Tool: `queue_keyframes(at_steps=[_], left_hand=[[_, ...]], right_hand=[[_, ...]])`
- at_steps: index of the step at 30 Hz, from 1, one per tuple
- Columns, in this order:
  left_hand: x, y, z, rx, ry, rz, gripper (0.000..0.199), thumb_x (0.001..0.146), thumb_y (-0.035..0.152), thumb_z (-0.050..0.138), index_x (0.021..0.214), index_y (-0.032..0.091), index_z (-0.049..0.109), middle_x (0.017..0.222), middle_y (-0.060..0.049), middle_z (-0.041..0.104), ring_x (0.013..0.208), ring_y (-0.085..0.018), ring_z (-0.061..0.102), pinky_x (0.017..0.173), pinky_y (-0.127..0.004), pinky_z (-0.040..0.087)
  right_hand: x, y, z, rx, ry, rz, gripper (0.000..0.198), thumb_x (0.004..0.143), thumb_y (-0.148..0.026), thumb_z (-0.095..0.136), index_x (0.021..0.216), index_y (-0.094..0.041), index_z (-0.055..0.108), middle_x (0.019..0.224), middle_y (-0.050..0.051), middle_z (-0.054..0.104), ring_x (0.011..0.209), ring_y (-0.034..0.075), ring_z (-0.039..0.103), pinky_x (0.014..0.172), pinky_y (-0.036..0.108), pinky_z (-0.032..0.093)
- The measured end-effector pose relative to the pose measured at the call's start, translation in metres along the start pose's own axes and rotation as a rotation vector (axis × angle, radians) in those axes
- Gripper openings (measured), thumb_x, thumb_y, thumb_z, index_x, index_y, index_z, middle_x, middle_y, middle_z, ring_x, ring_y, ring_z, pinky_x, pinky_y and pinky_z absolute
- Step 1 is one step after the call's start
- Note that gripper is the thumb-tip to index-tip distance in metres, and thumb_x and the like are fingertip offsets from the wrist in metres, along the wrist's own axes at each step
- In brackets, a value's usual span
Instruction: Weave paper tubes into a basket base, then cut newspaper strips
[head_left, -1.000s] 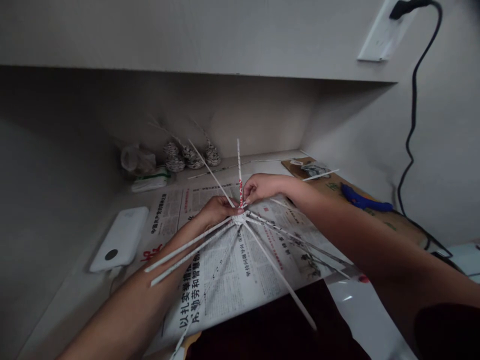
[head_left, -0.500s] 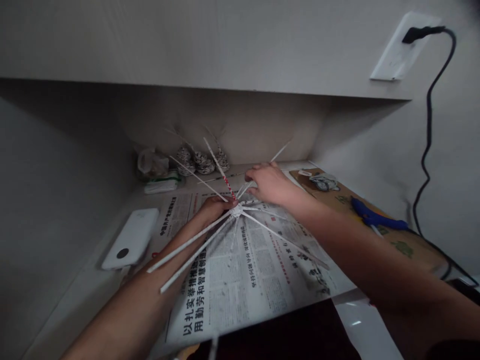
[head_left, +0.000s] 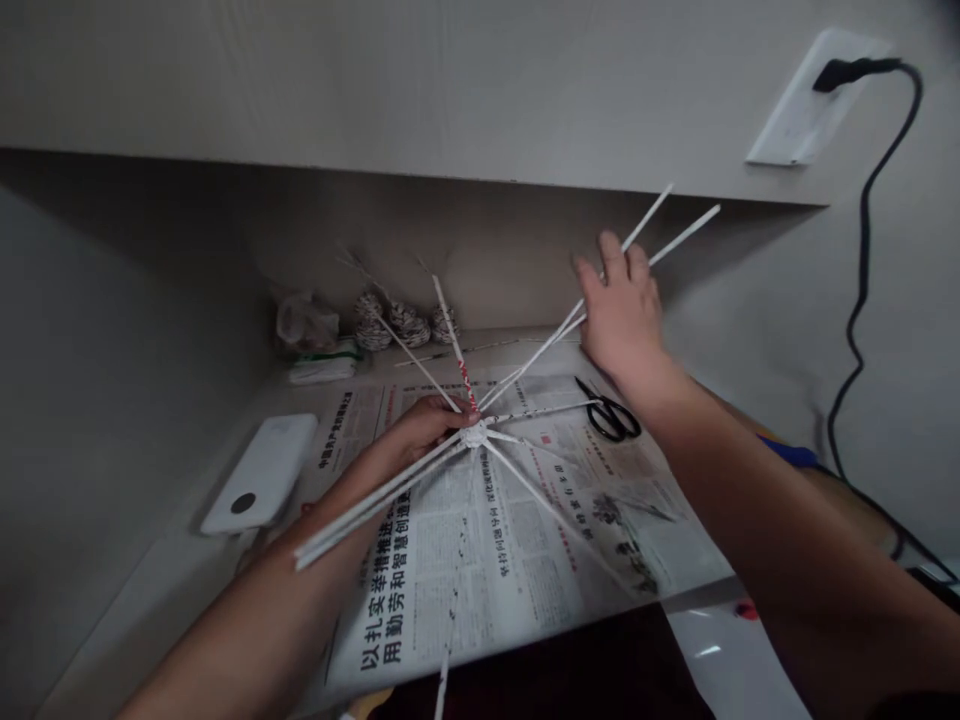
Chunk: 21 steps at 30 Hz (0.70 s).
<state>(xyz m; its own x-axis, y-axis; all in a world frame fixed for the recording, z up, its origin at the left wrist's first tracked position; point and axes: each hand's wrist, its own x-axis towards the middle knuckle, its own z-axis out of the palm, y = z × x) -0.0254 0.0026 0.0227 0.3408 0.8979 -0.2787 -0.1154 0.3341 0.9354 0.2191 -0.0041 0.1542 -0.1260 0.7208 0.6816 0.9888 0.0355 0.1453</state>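
Raised since half a second ago, the right hand [head_left: 622, 310] now sits upper right of centre, its grip closed on two tubes [head_left: 540, 350] that run down-left to the hub [head_left: 475, 435]. At centre the left hand [head_left: 424, 425] pinches that hub over the newspaper [head_left: 480, 560], with scissors [head_left: 611, 415] nearby.

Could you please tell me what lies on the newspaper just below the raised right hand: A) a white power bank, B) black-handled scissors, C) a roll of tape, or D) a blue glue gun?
B: black-handled scissors lie on the spread newspaper beneath the right hand.
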Motion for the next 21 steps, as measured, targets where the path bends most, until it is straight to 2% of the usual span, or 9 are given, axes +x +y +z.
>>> queue_keyframes(at_steps=[2,3,5,7,8,9,14,18,21], left_hand=[[0.000,-0.003,0.008,-0.043,0.054,-0.006,0.038,0.035,0.023,0.093,0.064,0.014,0.069,0.052,0.002,0.062,0.045,-0.010,0.051,0.042,-0.021,0.034],[0.000,-0.003,0.011,-0.056,0.075,-0.003,0.038,0.036,0.023,0.092,0.064,0.014,0.068,0.050,0.003,0.061,0.043,-0.009,0.049,0.040,-0.021,0.030],[0.001,-0.004,0.014,-0.065,0.103,0.012,0.036,0.038,0.022,0.092,0.063,0.014,0.067,0.049,0.004,0.059,0.040,-0.007,0.044,0.038,-0.020,0.025],[0.001,-0.004,0.014,-0.036,0.112,0.014,0.034,0.041,0.022,0.091,0.063,0.014,0.067,0.047,0.006,0.057,0.037,-0.005,0.040,0.037,-0.020,0.021],[0.001,-0.004,0.014,-0.010,0.110,0.009,0.032,0.043,0.023,0.091,0.062,0.014,0.067,0.045,0.006,0.055,0.036,-0.005,0.037,0.036,-0.020,0.019],[0.001,-0.003,0.013,0.010,0.108,0.005,0.031,0.044,0.024,0.091,0.062,0.014,0.067,0.044,0.006,0.054,0.035,-0.004,0.036,0.036,-0.020,0.018],[0.002,-0.001,0.011,0.046,0.107,0.004,0.029,0.045,0.026,0.090,0.060,0.014,0.069,0.047,0.004,0.058,0.039,-0.007,0.041,0.039,-0.021,0.024],[0.005,-0.005,0.013,0.035,0.124,0.031,0.024,0.046,0.023,0.088,0.058,0.014,0.069,0.051,0.001,0.063,0.047,-0.011,0.051,0.045,-0.022,0.035],[0.007,-0.010,0.014,0.019,0.130,0.048,0.025,0.043,0.020,0.089,0.058,0.015,0.069,0.052,0.002,0.063,0.048,-0.010,0.052,0.046,-0.022,0.036]], right_hand=[[-0.008,-0.007,0.002,0.048,0.014,-0.038,0.064,0.087,-0.006,0.049,0.149,-0.016,0.040,0.162,0.017,0.021,0.142,0.042,0.021,0.099,0.056,0.032],[-0.015,-0.014,0.006,0.078,0.009,-0.062,0.063,0.086,-0.006,0.051,0.147,-0.018,0.044,0.161,0.016,0.024,0.142,0.042,0.021,0.100,0.057,0.030],[-0.036,-0.030,0.018,0.169,-0.053,-0.158,0.049,0.086,-0.012,0.055,0.133,-0.020,0.059,0.151,0.015,0.044,0.135,0.039,0.033,0.098,0.054,0.032],[-0.059,-0.047,0.032,0.297,-0.171,-0.210,0.022,0.090,-0.024,0.055,0.100,-0.020,0.074,0.112,0.012,0.070,0.111,0.031,0.054,0.092,0.047,0.036],[-0.069,-0.054,0.038,0.352,-0.222,-0.191,0.022,0.091,-0.028,0.055,0.088,-0.021,0.075,0.096,0.009,0.073,0.100,0.029,0.057,0.089,0.044,0.037],[-0.077,-0.060,0.043,0.390,-0.236,-0.165,0.022,0.091,-0.031,0.057,0.086,-0.021,0.075,0.093,0.009,0.074,0.097,0.028,0.058,0.087,0.042,0.038],[-0.092,-0.072,0.056,0.536,-0.317,-0.087,0.028,0.094,-0.035,0.055,0.084,-0.018,0.074,0.087,0.009,0.074,0.087,0.023,0.061,0.080,0.033,0.040],[-0.092,-0.076,0.063,0.599,-0.409,-0.037,0.025,0.092,-0.035,0.057,0.090,-0.020,0.076,0.091,0.008,0.077,0.087,0.023,0.065,0.080,0.034,0.040],[-0.092,-0.077,0.075,0.801,-0.539,0.104,0.023,0.089,-0.035,0.059,0.084,-0.021,0.076,0.083,0.005,0.077,0.079,0.021,0.067,0.073,0.031,0.043]])
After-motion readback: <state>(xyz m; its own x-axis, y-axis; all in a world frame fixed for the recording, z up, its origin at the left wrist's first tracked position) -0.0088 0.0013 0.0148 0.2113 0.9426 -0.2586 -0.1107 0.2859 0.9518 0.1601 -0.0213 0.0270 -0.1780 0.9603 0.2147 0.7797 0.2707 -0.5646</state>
